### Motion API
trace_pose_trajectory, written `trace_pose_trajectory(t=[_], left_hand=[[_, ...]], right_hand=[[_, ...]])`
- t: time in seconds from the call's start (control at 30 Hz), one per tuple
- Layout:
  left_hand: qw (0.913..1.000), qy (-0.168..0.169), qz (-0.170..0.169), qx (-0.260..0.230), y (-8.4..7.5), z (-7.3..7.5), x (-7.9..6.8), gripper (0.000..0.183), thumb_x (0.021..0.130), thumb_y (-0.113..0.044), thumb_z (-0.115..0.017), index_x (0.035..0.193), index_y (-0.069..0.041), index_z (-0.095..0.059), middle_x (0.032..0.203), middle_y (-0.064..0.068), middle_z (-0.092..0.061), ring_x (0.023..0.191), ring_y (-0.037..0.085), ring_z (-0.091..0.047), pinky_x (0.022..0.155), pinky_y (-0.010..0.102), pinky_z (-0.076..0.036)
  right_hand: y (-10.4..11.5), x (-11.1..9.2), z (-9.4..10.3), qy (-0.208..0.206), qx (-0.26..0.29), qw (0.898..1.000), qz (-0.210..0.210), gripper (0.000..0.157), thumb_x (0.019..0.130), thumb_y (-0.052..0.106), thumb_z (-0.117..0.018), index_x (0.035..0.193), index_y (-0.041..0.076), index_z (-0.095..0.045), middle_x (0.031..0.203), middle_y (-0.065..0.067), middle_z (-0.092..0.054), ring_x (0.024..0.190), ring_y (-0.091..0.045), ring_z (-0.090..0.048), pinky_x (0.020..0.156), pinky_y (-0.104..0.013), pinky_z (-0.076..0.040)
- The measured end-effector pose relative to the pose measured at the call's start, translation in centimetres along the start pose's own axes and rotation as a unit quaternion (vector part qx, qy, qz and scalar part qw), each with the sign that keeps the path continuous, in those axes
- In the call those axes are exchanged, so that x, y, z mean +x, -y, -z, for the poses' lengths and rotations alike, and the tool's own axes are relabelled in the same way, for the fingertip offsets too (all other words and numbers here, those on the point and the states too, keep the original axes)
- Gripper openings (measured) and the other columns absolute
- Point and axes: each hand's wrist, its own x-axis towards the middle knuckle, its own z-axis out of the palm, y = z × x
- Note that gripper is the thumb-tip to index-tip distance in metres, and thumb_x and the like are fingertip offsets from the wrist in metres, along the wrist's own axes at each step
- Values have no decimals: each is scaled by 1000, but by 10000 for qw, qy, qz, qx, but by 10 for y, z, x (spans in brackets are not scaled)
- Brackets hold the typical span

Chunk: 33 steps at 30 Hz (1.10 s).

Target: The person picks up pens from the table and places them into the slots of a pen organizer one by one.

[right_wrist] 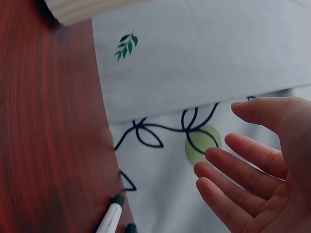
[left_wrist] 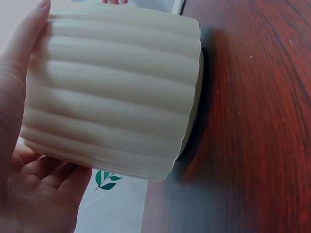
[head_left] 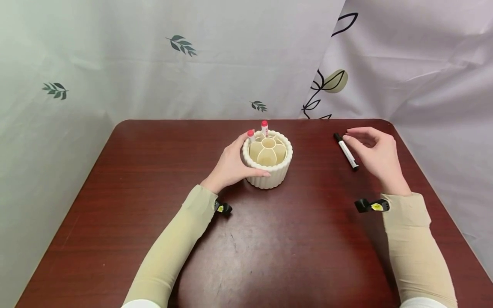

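Note:
A cream, ribbed round pen holder (head_left: 275,173) with petal-shaped compartments stands upright on the table. Two red-capped markers poke up from it: one marker (head_left: 264,128) at the back and another marker (head_left: 251,136) at the left. My left hand (head_left: 231,164) grips the holder's left side, thumb across the front near the rim, other fingers around behind; the left wrist view shows the ribbed wall (left_wrist: 112,92) close up. To the right lies a white marker (head_left: 348,153) with black ends. Above and beside it hovers my right hand (head_left: 375,154), holding nothing, fingers parted from the thumb (right_wrist: 260,109).
Everything stands on a dark red-brown wooden table (head_left: 154,171) with rounded far corners. Pale cloth (head_left: 215,85) with leaf prints hangs behind and at both sides. In the right wrist view, a second black tip (right_wrist: 130,228) shows beside the marker, its body out of frame.

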Motion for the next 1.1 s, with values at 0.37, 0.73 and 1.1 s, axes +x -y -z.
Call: trace_pose_trajectory(t=[0.37,0.73,1.1], left_hand=[[10000,-15,-12,39,1,-1,0,122,55,-60,-96,155,-18,-40,145,-7,-52,127,9,-50,106,34,-42],[10000,-35,-57,-66,2,-1,-1,122,55,-58,-97,154,-17,-40,144,-6,-53,126,7,-51,105,31,-43],[9999,-26,-96,-61,2,-1,0,122,55,-57,-97,155,-16,-40,145,-5,-53,126,6,-50,105,30,-42]], right_hand=[[-27,-2,16,-8,-627,9972,-416,43,92,44,-75,121,11,-74,98,20,-70,86,7,-63,72,-16,-44],[-61,-1,13,240,-955,9927,-689,50,90,44,-77,123,8,-72,99,2,-76,78,11,-61,70,-17,-44],[-79,3,1,672,-1207,9873,-778,43,87,27,-84,117,-1,-72,103,-21,-74,68,16,-56,60,-15,-46]])
